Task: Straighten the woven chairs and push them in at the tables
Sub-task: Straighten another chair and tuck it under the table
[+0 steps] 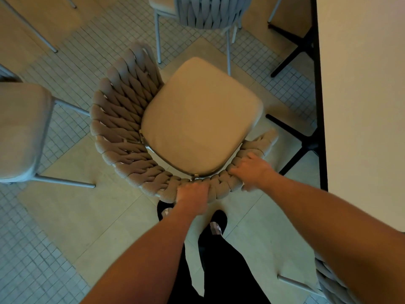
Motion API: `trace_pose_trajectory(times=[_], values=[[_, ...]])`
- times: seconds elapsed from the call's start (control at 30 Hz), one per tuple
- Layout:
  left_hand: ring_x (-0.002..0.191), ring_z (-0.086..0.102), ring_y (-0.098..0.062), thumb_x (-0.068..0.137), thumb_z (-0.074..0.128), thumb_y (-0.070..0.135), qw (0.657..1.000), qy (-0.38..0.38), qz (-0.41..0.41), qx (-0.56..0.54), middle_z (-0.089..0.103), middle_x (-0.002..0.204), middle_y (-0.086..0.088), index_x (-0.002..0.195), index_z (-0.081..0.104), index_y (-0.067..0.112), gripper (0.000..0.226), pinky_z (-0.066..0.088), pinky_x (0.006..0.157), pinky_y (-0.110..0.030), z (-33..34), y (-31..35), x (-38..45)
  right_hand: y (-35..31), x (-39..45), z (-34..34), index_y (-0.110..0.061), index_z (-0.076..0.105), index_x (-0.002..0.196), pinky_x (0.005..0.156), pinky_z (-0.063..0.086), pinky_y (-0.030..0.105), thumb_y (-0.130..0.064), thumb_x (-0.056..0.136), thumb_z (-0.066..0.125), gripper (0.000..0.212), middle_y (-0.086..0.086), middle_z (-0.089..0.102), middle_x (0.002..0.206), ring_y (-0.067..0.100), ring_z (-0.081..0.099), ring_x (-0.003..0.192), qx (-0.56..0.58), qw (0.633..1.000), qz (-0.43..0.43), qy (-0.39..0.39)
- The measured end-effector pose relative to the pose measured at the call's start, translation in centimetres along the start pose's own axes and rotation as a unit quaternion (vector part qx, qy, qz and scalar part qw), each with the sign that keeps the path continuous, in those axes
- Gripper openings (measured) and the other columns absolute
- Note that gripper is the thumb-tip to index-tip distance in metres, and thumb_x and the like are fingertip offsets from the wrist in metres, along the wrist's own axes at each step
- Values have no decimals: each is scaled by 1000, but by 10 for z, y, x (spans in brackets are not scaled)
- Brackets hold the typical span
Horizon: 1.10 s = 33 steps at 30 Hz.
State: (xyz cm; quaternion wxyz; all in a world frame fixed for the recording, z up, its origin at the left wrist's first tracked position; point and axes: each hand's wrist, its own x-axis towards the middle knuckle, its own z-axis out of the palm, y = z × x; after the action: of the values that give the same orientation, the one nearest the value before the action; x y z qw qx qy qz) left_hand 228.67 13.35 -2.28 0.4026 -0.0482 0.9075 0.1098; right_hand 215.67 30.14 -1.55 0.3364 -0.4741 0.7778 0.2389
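Chair (pixel 197 119) angled off tabletop (pixel 361 84) edge | our left hand (pixel 192 194), right hand (pixel 252 170) grip backrest | next, we judge: swing square, push in.

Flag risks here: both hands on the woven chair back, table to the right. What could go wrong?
1. The woven chair sits angled to the table; pushed as is, its seat may hit the black table base.
2. The left hand and right hand grip close together, so the chair may pivot.
3. Another woven chair stands close ahead and could be clipped.
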Motion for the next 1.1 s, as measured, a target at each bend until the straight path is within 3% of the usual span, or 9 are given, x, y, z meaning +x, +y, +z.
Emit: trace_pose_trajectory(times=[0.13, 0.23, 0.43, 0.67, 0.93, 1.0, 1.1], values=[[122, 53, -34, 88, 65, 24, 998, -12, -9, -54, 55, 131, -4, 135, 42, 30, 53, 44, 99, -57, 4, 30, 13, 40, 3, -6, -37, 48, 139, 111, 27, 53, -81, 71, 65, 83, -7, 58, 136, 24, 48, 130, -12, 999, 39, -28], [125, 51, -34, 91, 62, 19, 997, -14, -14, -76, 54, 133, -5, 138, 42, 30, 52, 44, 100, -58, 4, 36, 21, 57, 3, -4, -34, 50, 138, 114, 25, 57, -93, 64, 57, 95, -4, 57, 138, 24, 46, 133, 12, 998, 46, -37], [124, 52, -36, 93, 60, 18, 998, -16, 8, -57, 55, 133, -8, 142, 40, 29, 53, 46, 97, -51, 1, 32, 17, 51, -6, 1, -31, 53, 133, 113, 26, 54, -93, 72, 47, 88, -3, 59, 133, 23, 48, 127, 1, 1000, 30, 3], [120, 55, -35, 90, 64, 16, 999, -33, 32, -18, 56, 131, -6, 139, 42, 31, 56, 47, 91, -50, 1, 5, 4, 17, -15, -5, -25, 51, 138, 113, 25, 56, -92, 76, 45, 91, 4, 57, 139, 28, 47, 131, 31, 997, 60, -27], [116, 59, -30, 87, 61, 28, 994, -52, 64, 78, 54, 138, -1, 141, 30, 50, 66, 51, 93, -49, -2, -63, 4, -44, -11, -13, -19, 52, 135, 112, 22, 63, -88, 81, 43, 88, 7, 56, 140, 32, 46, 132, 126, 987, 99, -31], [124, 56, -28, 91, 58, 29, 988, -50, 68, 127, 49, 146, 2, 143, 28, 52, 65, 46, 100, -48, -11, -79, 0, -62, -6, -21, -17, 55, 132, 111, 23, 65, -88, 80, 46, 88, 8, 59, 135, 33, 49, 129, 157, 981, 109, -41], [140, 40, -23, 95, 57, 24, 972, -52, 61, 223, 36, 156, 9, 148, 24, 53, 69, 27, 111, -56, -28, -100, -8, -89, 3, -38, -14, 55, 131, 113, 22, 66, -84, 79, 55, 87, 10, 60, 134, 35, 50, 129, 224, 964, 136, -50]])
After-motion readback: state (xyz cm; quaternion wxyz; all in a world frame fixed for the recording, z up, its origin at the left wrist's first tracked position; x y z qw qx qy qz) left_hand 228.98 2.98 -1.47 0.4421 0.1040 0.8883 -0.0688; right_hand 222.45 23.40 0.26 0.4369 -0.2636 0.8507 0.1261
